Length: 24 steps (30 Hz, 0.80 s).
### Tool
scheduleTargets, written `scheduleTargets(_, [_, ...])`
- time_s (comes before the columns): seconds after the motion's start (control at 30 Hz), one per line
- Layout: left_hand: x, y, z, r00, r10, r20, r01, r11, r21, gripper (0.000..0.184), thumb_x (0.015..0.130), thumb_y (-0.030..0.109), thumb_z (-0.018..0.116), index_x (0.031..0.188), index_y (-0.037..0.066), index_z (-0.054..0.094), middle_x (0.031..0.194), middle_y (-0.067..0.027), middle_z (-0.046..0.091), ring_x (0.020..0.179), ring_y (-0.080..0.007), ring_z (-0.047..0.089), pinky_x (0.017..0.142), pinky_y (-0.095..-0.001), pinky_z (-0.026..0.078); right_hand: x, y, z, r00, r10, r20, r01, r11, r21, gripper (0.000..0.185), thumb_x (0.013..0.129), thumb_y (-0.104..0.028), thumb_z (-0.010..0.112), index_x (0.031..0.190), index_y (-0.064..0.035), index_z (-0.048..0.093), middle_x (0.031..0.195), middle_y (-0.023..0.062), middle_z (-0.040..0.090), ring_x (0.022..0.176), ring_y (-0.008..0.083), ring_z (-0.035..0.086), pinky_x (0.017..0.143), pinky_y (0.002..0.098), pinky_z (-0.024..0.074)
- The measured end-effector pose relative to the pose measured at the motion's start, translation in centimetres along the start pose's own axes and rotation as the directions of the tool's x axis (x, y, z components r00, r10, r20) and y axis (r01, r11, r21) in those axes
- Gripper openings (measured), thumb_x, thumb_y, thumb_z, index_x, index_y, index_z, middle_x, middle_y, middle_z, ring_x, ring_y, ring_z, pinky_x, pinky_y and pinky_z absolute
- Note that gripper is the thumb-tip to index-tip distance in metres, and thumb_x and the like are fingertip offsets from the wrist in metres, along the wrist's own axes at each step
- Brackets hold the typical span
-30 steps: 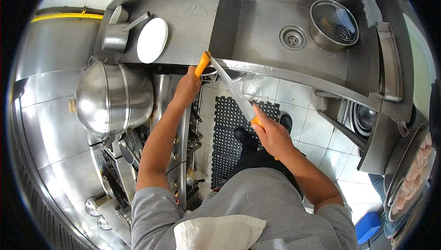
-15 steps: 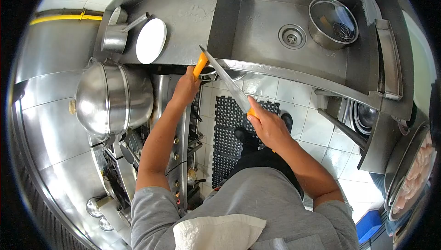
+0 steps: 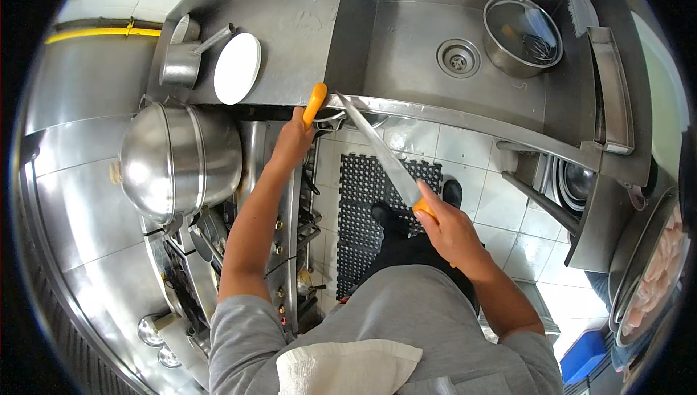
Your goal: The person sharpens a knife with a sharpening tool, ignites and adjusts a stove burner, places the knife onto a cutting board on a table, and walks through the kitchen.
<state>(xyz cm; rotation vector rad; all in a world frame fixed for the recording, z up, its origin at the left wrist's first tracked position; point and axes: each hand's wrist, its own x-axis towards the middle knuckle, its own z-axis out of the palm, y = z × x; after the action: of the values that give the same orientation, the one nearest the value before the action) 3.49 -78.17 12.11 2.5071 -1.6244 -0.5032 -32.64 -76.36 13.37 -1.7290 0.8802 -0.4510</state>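
Note:
My right hand (image 3: 449, 231) is closed around the orange handle of a long-bladed kitchen knife (image 3: 386, 159). Its steel blade slants up and left, with the tip near the front edge of the sink. My left hand (image 3: 292, 141) grips an orange tool (image 3: 314, 103) whose orange part sticks up past the fingers; the rest of it is hidden, so I cannot tell its kind. The knife tip lies just right of the orange tool, apart from it in this view.
Ahead is a steel sink (image 3: 414, 32) holding a lidded pot (image 3: 519, 61). A white plate (image 3: 237, 68) and a saucepan (image 3: 180, 64) stand on the counter to its left. A big steel pot (image 3: 181, 159) is at left; raw meat fills a pan (image 3: 623, 330) at right.
My right hand has drawn the knife back toward my body and slightly right, so its tip has left the orange tool. My left hand has barely moved.

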Motion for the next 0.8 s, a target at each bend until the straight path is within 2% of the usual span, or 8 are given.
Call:
scheduleTargets(0.1, [-0.1, -0.3, 0.3, 1.0, 0.011, 0.021, -0.01, 0.998, -0.062, 0.027, 0.082, 0.011, 0.054, 0.103, 0.004, 0.038, 0.076, -0.0258, 0.058, 0.074, -0.045, 0.056, 0.062, -0.05, 0.043, -0.8, -0.6, -0.7, 0.998, 0.065, -0.023, -0.063, 0.993, 0.1, 0.049, 0.087, -0.015, 0.055, 0.132, -0.0052, 0.038, 0.1, 0.0223, 0.06, 0.085, 0.0335, 0.062, 0.073, 0.0366, 0.0491])
scheduleTargets(0.13, [-0.1, -0.4, 0.6, 0.999, 0.031, 0.042, -0.027, 0.994, -0.103, 0.026, 0.082, 0.011, 0.053, 0.103, 0.004, 0.038, 0.076, -0.0253, 0.058, 0.074, -0.0449, 0.056, 0.061, -0.0492, 0.043, -1.0, -0.6, -0.7, 0.998, 0.061, -0.023, -0.058, 0.993, 0.102, 0.049, 0.087, -0.015, 0.055, 0.132, -0.0052, 0.038, 0.1, 0.0223, 0.06, 0.085, 0.0335, 0.062, 0.073, 0.0366, 0.0491])
scheduleTargets(0.17, [0.0, -0.9, 1.2, 0.997, 0.083, 0.0, -0.083, 0.991, -0.106, 0.025, 0.084, 0.011, 0.052, 0.103, 0.004, 0.038, 0.075, -0.0244, 0.057, 0.073, -0.0449, 0.056, 0.06, -0.048, 0.042, -1.1, -0.5, -0.8, 0.997, 0.067, -0.026, -0.063, 0.992, 0.108, 0.049, 0.087, -0.014, 0.055, 0.132, -0.0049, 0.038, 0.102, 0.0224, 0.06, 0.087, 0.0331, 0.062, 0.074, 0.0359, 0.0491])
scheduleTargets(0.33, [-0.1, -0.8, 1.7, 0.998, 0.06, -0.01, -0.061, 0.989, -0.136, 0.024, 0.084, 0.012, 0.052, 0.102, 0.004, 0.038, 0.076, -0.025, 0.057, 0.074, -0.0452, 0.056, 0.061, -0.0477, 0.042, -0.9, 0.3, -0.5, 0.997, 0.082, -0.016, -0.079, 0.991, 0.111, 0.05, 0.087, -0.015, 0.056, 0.132, -0.0049, 0.037, 0.106, 0.0222, 0.059, 0.091, 0.0324, 0.062, 0.075, 0.0359, 0.0493])
scheduleTargets(0.6, [-0.4, 0.1, 0.3, 0.999, -0.012, 0.031, 0.016, 0.993, -0.118, 0.025, 0.084, 0.012, 0.052, 0.102, 0.004, 0.038, 0.078, -0.0264, 0.057, 0.077, -0.0449, 0.056, 0.064, -0.0484, 0.043, 0.5, 0.6, 1.2, 0.997, -0.065, -0.038, 0.065, 0.998, 0.014, 0.05, 0.088, -0.016, 0.054, 0.133, -0.0065, 0.037, 0.091, 0.0164, 0.062, 0.074, 0.0272, 0.063, 0.064, 0.0346, 0.0503])
scheduleTargets(0.8, [-0.3, -0.5, 0.4, 1.0, 0.024, 0.015, -0.024, 0.998, -0.058, 0.026, 0.082, 0.01, 0.053, 0.103, 0.004, 0.037, 0.079, -0.0264, 0.058, 0.077, -0.0452, 0.056, 0.064, -0.0495, 0.043, 1.6, 0.2, 2.0, 0.994, -0.092, -0.055, 0.093, 0.996, 0.011, 0.049, 0.088, -0.016, 0.054, 0.133, -0.0059, 0.037, 0.087, 0.0164, 0.062, 0.07, 0.0296, 0.062, 0.061, 0.0366, 0.0502])
